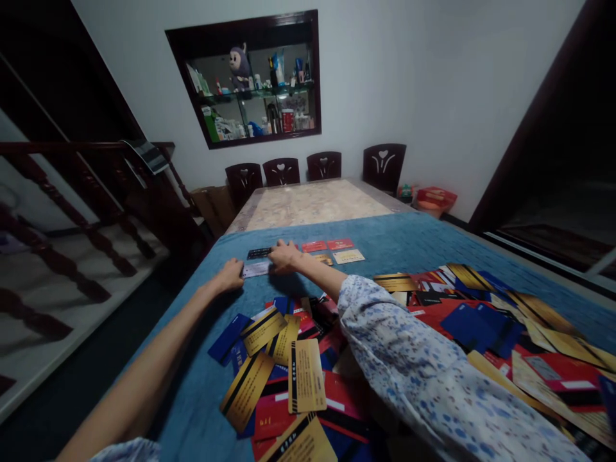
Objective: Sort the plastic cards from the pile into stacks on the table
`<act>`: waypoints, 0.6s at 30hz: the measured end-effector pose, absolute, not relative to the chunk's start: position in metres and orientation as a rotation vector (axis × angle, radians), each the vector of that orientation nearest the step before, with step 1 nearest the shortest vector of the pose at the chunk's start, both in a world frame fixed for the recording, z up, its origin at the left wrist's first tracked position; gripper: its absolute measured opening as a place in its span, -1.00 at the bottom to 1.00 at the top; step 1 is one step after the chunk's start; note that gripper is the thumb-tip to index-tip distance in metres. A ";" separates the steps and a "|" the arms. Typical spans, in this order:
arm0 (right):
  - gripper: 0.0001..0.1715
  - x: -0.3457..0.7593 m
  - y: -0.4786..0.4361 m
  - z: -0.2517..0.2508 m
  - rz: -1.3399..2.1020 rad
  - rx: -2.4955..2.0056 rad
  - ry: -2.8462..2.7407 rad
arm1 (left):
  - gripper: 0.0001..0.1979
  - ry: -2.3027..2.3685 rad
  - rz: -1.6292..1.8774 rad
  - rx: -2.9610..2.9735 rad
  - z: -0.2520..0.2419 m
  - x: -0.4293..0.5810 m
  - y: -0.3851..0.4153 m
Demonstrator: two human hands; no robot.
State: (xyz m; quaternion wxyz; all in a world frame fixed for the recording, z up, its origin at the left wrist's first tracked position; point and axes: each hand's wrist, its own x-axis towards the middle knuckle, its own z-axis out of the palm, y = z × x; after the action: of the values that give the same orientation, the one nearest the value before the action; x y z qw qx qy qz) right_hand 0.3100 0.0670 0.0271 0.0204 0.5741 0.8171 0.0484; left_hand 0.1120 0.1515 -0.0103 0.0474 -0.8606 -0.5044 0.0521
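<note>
On the blue cloth, a pale lilac-white card lies flat between my two hands. My left hand has its fingers curled together at the card's left end. The right end is under the closed fingers of my right hand, which partly cover it. Just behind lies a black card, close to my right fingers. To the right of that hand are two red cards, a cream card and a gold card, partly hidden by my right wrist.
A loose heap of gold, blue and red cards lies near me, partly under my right sleeve. Another card pile spreads across the right side. Beyond the blue cloth is the bare stone tabletop, with several dark chairs behind.
</note>
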 end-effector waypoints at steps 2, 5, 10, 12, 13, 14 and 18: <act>-0.60 0.318 0.060 0.031 0.160 1.781 2.529 | -0.71 -1.560 0.103 -2.625 -0.012 0.111 0.149; -0.61 0.331 0.049 0.038 0.155 1.800 2.522 | -0.70 -1.552 0.037 -2.626 -0.012 0.109 0.141; -0.71 0.352 0.030 0.046 0.149 1.859 2.523 | -0.67 -1.554 0.028 -2.599 -0.007 0.115 0.118; -0.71 0.359 0.020 0.049 0.165 1.883 2.526 | -0.65 -1.557 0.013 -2.598 -0.004 0.121 0.109; -0.71 0.363 0.015 0.050 0.171 1.890 2.524 | -0.63 -1.556 0.003 -2.598 -0.003 0.123 0.104; -0.71 0.366 0.009 0.051 0.175 1.893 2.520 | -0.62 -1.553 -0.011 -2.599 -0.003 0.126 0.100; -0.73 0.382 -0.013 0.052 0.182 1.888 2.534 | -0.64 -1.516 -0.094 -2.633 -0.002 0.139 0.086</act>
State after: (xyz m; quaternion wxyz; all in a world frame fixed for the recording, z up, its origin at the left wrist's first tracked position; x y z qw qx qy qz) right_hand 0.3816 -0.0134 0.0520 -0.0120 0.5964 0.8006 0.0574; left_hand 0.1393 0.0856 -0.0015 0.0511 -0.8650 -0.4981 -0.0310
